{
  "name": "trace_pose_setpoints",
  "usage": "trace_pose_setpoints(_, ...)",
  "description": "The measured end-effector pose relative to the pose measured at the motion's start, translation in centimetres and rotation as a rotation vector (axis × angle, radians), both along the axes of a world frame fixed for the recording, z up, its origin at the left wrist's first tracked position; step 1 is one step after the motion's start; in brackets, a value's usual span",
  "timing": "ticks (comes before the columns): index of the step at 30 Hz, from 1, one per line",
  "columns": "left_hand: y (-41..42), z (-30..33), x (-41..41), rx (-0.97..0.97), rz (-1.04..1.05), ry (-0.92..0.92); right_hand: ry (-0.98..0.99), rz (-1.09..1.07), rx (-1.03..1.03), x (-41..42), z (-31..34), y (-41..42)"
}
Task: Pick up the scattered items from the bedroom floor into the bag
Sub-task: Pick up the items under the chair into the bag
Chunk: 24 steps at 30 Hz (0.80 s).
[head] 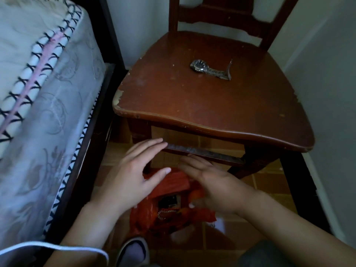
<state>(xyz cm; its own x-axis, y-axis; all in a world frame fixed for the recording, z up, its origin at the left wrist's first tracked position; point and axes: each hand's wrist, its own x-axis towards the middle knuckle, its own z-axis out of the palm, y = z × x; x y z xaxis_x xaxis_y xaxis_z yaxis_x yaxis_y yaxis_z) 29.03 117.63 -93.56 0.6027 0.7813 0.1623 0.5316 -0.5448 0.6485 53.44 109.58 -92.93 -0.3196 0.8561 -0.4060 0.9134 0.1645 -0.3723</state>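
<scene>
An orange plastic bag lies open on the tiled floor below the chair's front edge. Inside it I see a dark object and a gold chain. My left hand hovers over the bag's left side with fingers spread and straight, holding nothing. My right hand is over the bag's right side, fingers extended toward the left, its thumb near the bag's rim; it holds nothing that I can see. A silver wristwatch lies on the chair seat.
The brown wooden chair stands directly ahead, its front rung just above my hands. A bed with a patterned mattress and dark frame runs along the left. White walls close in behind and on the right. My shoe is beside the bag.
</scene>
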Motion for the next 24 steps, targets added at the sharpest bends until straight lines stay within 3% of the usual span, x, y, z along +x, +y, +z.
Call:
trace_pose_setpoints(14, 4.2, 10.7, 1.1, 0.192, 0.001, -0.052, 0.259, -0.138, 0.509, 2.1, 13.8, 0.1)
trace_pose_setpoints(24, 10.4, 14.3, 7.5, 0.313, -0.088, 0.047, 0.013, -0.344, 0.63, 6.6, 14.3, 7.2)
